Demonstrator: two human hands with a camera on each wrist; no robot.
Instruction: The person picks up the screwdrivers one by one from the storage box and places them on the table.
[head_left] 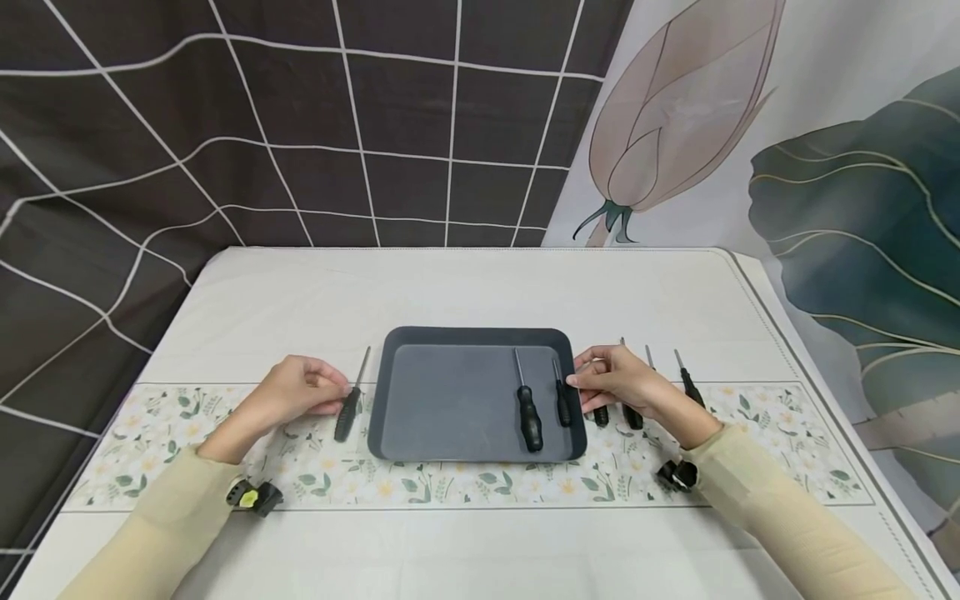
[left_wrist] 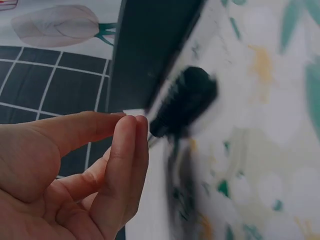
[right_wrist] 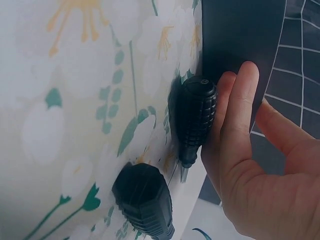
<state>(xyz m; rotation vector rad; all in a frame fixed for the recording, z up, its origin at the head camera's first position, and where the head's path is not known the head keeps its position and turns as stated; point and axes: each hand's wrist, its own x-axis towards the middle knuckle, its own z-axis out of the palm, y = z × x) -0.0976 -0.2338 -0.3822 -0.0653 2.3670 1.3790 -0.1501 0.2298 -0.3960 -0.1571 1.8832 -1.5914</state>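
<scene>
A black-handled screwdriver (head_left: 347, 414) lies left of the grey tray (head_left: 435, 400). Close to its neck are the loosely bent fingers of my left hand (head_left: 303, 392), the thumb near the fingertips; in the left wrist view they overlap the shaft, and no hold on it shows. On the tray's right side my right hand (head_left: 615, 379) pinches the rim, thumb at the top edge and fingers along the outer wall (right_wrist: 235, 35). Inside the tray rest a larger screwdriver (head_left: 529, 421) and a smaller one (head_left: 562, 404). Beside the right fingers lies another screwdriver (right_wrist: 197, 112).
Right of the tray, partly behind my right hand and wrist, are more screwdrivers (head_left: 632, 417), one of them (head_left: 690, 387) farthest right. A flowered strip (head_left: 322, 483) crosses the white table (head_left: 465, 292). Dark checked cloth (head_left: 405, 108) hangs behind it.
</scene>
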